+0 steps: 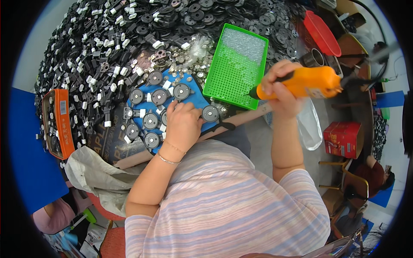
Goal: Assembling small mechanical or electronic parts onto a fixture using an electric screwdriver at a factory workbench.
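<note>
My right hand point(280, 86) is wrapped around an orange electric screwdriver point(312, 81), its dark tip pointing left over the edge of a green perforated tray point(235, 99). Small silvery screws point(245, 42) fill the tray's far end. On a blue mat point(189, 79), my left hand point(184, 122) has its fingers curled down on a black caster wheel point(164, 117), which the hand partly hides. Around it lie several similar black wheels point(159, 97), some with white pieces point(171, 90). Another wheel point(210, 114) sits just right of my left hand.
Heaped black brackets with white pieces point(94, 64) cover the left, black discs point(200, 15) the far side. Small metal caps point(185, 60) lie between. An orange-rimmed box point(64, 124) stands left; a red tray point(322, 34) and metal cup point(312, 58) are far right. Other people sit nearby.
</note>
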{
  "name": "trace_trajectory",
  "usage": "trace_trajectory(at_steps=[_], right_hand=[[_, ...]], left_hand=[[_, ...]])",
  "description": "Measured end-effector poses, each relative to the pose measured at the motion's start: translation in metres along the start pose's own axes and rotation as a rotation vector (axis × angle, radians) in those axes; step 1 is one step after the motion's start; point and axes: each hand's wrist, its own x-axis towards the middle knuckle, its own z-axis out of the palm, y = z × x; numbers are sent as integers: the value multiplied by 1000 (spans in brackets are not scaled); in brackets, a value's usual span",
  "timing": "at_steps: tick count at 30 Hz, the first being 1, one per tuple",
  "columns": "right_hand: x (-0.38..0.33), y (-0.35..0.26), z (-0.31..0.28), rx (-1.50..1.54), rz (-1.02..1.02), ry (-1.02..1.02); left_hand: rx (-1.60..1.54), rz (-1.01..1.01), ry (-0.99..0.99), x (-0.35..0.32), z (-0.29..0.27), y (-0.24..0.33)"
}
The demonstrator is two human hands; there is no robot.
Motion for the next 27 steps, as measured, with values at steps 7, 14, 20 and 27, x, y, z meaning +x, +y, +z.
trace_trajectory(at_steps=[7,14,20,27], right_hand=[[-17,-12,43,-19,38,-265],[-18,2,52,-112,68,-359],[-18,4,59,-110,108,-413],[-9,15,52,-26,51,-471]], left_hand=[[-2,25,40,0,1,-1],[-12,21,44,0,0,0],[7,22,34,0,0,-1],[15,30,34,1,0,0]])
